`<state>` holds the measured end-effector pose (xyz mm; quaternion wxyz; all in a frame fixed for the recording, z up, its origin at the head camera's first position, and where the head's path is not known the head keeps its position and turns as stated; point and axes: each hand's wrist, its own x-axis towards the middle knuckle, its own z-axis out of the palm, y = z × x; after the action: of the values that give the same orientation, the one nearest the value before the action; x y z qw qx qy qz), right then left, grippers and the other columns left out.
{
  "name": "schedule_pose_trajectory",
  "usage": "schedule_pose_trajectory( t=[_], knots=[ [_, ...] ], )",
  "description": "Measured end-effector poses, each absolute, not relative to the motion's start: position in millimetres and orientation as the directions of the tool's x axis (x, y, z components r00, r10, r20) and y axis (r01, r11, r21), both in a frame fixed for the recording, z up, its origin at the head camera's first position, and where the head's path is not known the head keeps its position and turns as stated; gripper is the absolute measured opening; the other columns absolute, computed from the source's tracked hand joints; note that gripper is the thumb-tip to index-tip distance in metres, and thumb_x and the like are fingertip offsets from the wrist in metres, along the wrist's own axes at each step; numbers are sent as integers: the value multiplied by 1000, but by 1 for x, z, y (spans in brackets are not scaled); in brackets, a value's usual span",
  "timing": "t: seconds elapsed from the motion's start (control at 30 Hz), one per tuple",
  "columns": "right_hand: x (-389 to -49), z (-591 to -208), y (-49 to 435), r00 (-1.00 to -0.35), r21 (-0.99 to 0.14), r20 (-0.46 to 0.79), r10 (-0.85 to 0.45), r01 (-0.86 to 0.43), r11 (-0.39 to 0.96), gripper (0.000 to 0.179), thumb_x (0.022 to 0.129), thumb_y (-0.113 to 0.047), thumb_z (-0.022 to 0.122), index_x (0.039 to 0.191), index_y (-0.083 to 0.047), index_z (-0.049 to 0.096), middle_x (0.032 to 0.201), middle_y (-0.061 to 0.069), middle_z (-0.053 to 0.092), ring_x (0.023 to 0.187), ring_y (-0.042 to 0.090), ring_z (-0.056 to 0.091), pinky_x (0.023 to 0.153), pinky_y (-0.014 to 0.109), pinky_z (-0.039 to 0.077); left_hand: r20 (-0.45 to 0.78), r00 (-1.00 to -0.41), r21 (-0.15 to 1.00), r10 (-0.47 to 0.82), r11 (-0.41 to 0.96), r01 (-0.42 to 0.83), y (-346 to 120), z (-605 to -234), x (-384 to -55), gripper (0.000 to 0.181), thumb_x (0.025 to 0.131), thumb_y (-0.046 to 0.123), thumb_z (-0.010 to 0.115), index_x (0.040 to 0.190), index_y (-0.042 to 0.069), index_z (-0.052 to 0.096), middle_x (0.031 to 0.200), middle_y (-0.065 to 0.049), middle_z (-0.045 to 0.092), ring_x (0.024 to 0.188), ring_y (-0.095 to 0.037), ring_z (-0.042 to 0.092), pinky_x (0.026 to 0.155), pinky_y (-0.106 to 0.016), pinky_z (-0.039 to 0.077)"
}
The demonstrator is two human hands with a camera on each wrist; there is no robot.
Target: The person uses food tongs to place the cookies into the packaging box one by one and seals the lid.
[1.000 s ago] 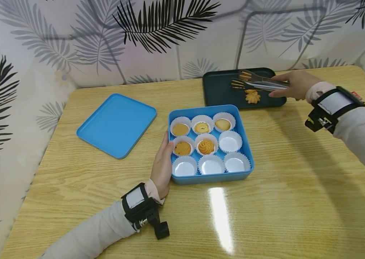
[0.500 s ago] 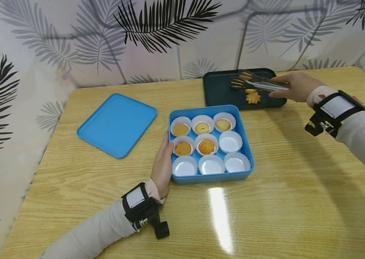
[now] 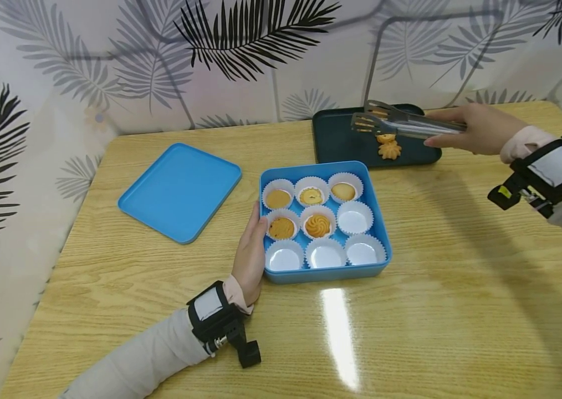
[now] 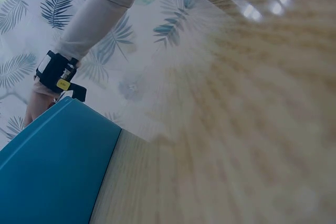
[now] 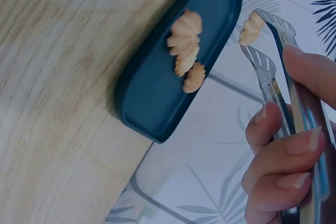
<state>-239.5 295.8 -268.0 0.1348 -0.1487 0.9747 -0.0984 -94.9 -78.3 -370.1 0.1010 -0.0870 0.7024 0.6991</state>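
My right hand (image 3: 480,126) holds metal tongs (image 3: 413,123) above the dark green tray (image 3: 333,147). In the right wrist view, a ridged cookie (image 5: 252,28) sits between the slotted tips of the tongs, with fingers and thumb curled round the handles. Several more cookies lie on the tray, among them a star-shaped cookie (image 3: 389,150). My left hand (image 3: 249,257) rests along the left wall of a blue box (image 3: 328,274), fingers straight and thumb at the rim. White paper cups fill the box; a swirled cookie (image 3: 317,226) sits in the middle one.
A blue lid (image 3: 181,191) lies flat on the wooden table (image 3: 161,310), left of the box. The patterned backdrop (image 3: 281,61) rises behind the table. In the box, the front row of cups and one right cup (image 3: 354,218) hold no cookies.
My right hand has moved to the right and lifted the tongs off the tray, with a cookie between their tips. The left hand and the box have stayed still.
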Motion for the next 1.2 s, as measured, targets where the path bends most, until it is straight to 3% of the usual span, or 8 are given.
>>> schedule_pose_trajectory(
  t=[0.1, 0.33, 0.4, 0.6, 0.83, 0.97, 1.07, 1.2],
  knots=[
    [-233, -265, 294, -916, -231, -222, -334, -283, 931, 75, 98, -48, 52, 151, -2, 29, 132, 31, 51, 56, 20, 42, 57, 35, 34, -260, -965, 966, 19, 7, -260, -78, -370, -95, 55, 106, 33, 29, 157, 20, 12, 163, 5, 10, 150, -16, 6, 121, -46, 5],
    [-222, -259, 290, -911, -240, -184, -370, -323, 915, 70, 97, -41, 57, 148, 1, 35, 95, 16, 58, 53, 15, 39, 50, 29, 33, -262, -965, 965, 19, 13, -262, -78, -370, -94, 55, 106, 34, 29, 157, 20, 13, 163, 5, 11, 150, -16, 6, 121, -47, 5],
    [-220, -257, 290, -904, -248, -178, -388, -341, 907, 69, 96, -39, 59, 147, 1, 37, 94, 14, 58, 50, 14, 38, 48, 27, 33, -264, -964, 964, 17, 12, -264, -78, -370, -94, 55, 106, 34, 29, 157, 20, 13, 163, 5, 11, 150, -16, 6, 121, -47, 5],
    [-213, -254, 289, -882, -269, -157, -443, -394, 879, 65, 95, -35, 63, 145, 0, 41, 114, 22, 58, 48, 12, 38, 47, 26, 35, -266, -964, 964, 16, 8, -265, -78, -370, -94, 55, 106, 34, 29, 157, 21, 13, 163, 6, 11, 150, -16, 6, 121, -47, 5],
    [-201, -250, 290, -856, -264, -140, -498, -452, 852, 61, 93, -30, 66, 143, -2, 46, 117, 20, 61, 48, 11, 40, 49, 25, 37, -265, -964, 964, 18, 3, -265, -78, -370, -94, 55, 106, 33, 29, 157, 20, 13, 163, 5, 11, 150, -16, 6, 121, -47, 5],
    [-192, -249, 287, -844, -231, -160, -512, -473, 850, 59, 91, -29, 68, 142, -4, 49, 95, 10, 63, 49, 10, 34, 49, 25, 33, -264, -964, 965, 18, 0, -264, -78, -370, -95, 55, 106, 33, 29, 157, 20, 13, 163, 6, 11, 149, -15, 6, 121, -46, 5],
    [-185, -247, 283, -835, -216, -201, -512, -472, 855, 60, 90, -28, 69, 142, -6, 49, 74, 0, 49, 49, 9, 32, 48, 24, 32, -265, -964, 964, 15, 1, -266, -78, -371, -95, 55, 106, 34, 29, 157, 21, 13, 163, 6, 11, 149, -15, 6, 121, -45, 5],
    [-177, -245, 279, -813, -197, -236, -533, -497, 845, 61, 90, -30, 69, 142, -6, 49, 62, -4, 37, 47, 7, 30, 49, 23, 31, -271, -962, 962, 9, 7, -271, -79, -370, -95, 55, 106, 34, 30, 157, 22, 13, 163, 7, 11, 149, -14, 5, 121, -45, 5]
  ],
)
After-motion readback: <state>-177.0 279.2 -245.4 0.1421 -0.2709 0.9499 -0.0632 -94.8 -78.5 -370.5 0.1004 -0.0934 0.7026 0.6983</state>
